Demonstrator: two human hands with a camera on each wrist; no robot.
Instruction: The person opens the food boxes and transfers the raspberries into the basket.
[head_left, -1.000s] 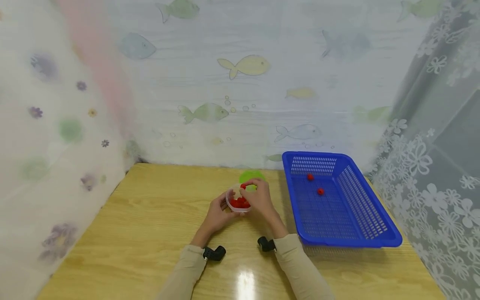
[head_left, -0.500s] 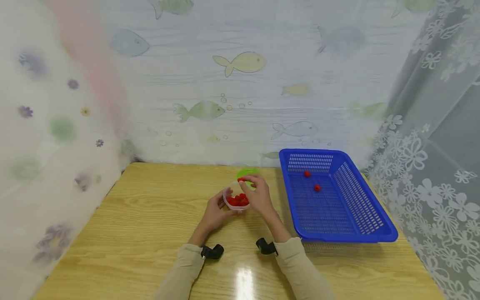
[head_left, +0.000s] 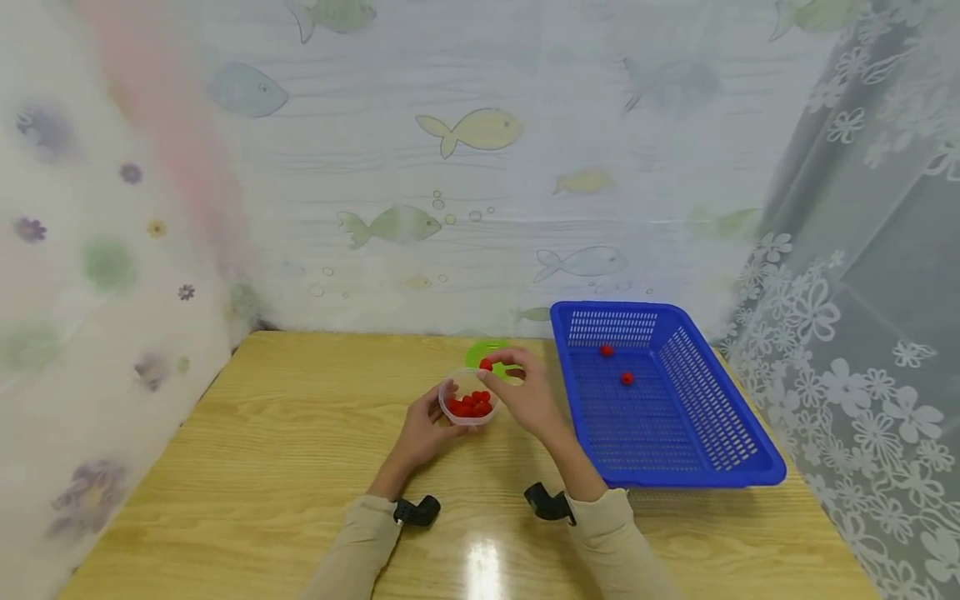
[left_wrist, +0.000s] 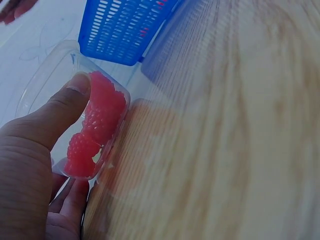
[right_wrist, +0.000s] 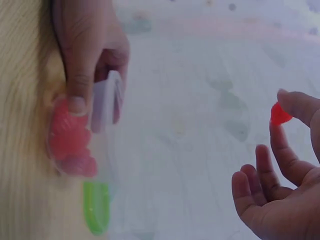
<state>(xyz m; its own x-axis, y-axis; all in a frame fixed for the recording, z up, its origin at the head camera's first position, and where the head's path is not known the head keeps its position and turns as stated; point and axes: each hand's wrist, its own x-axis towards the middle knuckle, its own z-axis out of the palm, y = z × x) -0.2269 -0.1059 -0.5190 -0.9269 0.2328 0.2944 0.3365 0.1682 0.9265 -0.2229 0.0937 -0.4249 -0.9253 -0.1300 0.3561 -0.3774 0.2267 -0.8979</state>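
Observation:
My left hand (head_left: 422,431) grips a clear plastic tub (head_left: 446,410) by its side, thumb on the near wall and fingers round the far one. Several raspberries (left_wrist: 102,112) lie in the bottom of the tub, seen through its wall in the left wrist view. Just above the tub's right rim, my right hand (head_left: 527,396) pinches a single raspberry (right_wrist: 280,114) between thumb and index finger. Its other fingers are spread and loosely bent in the right wrist view. Behind the tub lies a bright green lid (head_left: 475,354), partly covered by the right hand.
A blue slotted basket (head_left: 573,400) stands to the right of the hands, with two raspberries (head_left: 627,378) on its floor. The wooden table (head_left: 285,450) meets a patterned curtain (head_left: 390,292) at the back. A lace curtain (head_left: 840,358) hangs along the right side.
My right hand, keeping its raspberry, has lifted slightly away from the tub's contents and shifted right relative to the tub. The head view has turned a little, moving the whole scene left.

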